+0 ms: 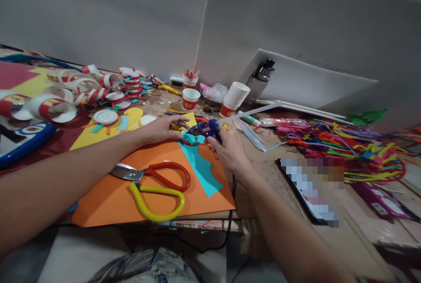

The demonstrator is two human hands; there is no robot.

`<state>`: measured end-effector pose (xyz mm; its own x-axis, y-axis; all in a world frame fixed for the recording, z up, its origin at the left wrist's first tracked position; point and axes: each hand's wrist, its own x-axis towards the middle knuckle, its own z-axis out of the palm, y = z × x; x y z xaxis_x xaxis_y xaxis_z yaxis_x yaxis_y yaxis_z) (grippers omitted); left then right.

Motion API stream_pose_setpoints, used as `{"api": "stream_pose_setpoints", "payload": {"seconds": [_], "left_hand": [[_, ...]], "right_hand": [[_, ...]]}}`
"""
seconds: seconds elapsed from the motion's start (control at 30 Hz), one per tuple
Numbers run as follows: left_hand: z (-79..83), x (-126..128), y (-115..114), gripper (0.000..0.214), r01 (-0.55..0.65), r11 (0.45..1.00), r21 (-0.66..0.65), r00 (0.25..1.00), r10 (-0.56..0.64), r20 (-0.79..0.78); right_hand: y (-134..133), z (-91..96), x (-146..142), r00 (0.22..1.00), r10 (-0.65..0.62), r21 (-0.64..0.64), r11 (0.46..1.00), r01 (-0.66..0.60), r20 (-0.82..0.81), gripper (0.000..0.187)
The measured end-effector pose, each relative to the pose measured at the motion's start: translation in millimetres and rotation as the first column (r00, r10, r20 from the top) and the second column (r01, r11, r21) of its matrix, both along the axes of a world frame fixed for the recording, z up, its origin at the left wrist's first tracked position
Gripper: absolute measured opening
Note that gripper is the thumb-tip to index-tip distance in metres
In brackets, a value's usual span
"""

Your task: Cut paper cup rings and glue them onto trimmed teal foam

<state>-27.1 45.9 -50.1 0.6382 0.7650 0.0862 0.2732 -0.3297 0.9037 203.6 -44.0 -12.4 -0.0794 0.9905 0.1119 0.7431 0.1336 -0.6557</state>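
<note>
Fuzzy bendy sticks [362,151] in lots of colors lie in a messy heap twd the R end of the bench [154,103]. Paper curls [82,84], red & white, sit in the back L corner. Smooth orange paper [108,206] lies flat at the front edge, w/ a teal paper pc [200,166] on it. Big metal scissors [133,173] w/ 1 red & 1 yellow loop are on it too.

The glue gun [208,128] is dk blue, w/ a long cloudy stick [253,111] out its back. It's abt mid-bench, over the teal pc's far end. R hand [226,149] is wrapped round its grip. L hand [161,128] is by the tip, thumb & fingers apart; can't tell if it holds anything.

Bench is brown w/ tiny scraps. Stacked cups [235,98] & a gray bottle [258,84] stand nr the back edge, by a plain gray wall [131,11].
</note>
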Motion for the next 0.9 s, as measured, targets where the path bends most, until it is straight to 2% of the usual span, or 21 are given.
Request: {"api": "stream_pose_setpoints", "payload": {"seconds": [0.23,0.53,0.63,0.8,0.9], "left_hand": [[1.4,-0.2,0.6,0.073,0.015,0.999,0.035,1.0,-0.014,-0.021],[-1.3,0.4,3.7,0.071,0.029,0.999,-0.028,0.999,-0.03,-0.022],[-1.2,0.7,3.7,0.073,0.025,0.999,-0.031,0.999,-0.026,-0.028],[-0.8,-0.5,2.5,0.073,0.038,0.999,-0.028,0.999,-0.039,-0.022],[-0.5,-0.9,2.2,0.073,0.039,0.999,-0.009,0.999,-0.04,-0.024]], "right_hand": [[2.1,-2.2,-4.3,1.0,0.012,0.024,1.0,-0.012,0.001,0.019],[11.8,-14.0,-2.2,0.997,0.024,-0.056,0.998,-0.028,-0.076,0.015],[12.3,-9.7,0.3,0.996,0.041,-0.099,0.994,-0.049,-0.08,0.018],[5.3,8.3,1.2,0.998,0.013,-0.178,0.984,-0.023,-0.06,0.018],[4.1,10.6,0.5,0.997,-0.005,-0.196,0.981,-0.01,-0.077,0.017]]}}
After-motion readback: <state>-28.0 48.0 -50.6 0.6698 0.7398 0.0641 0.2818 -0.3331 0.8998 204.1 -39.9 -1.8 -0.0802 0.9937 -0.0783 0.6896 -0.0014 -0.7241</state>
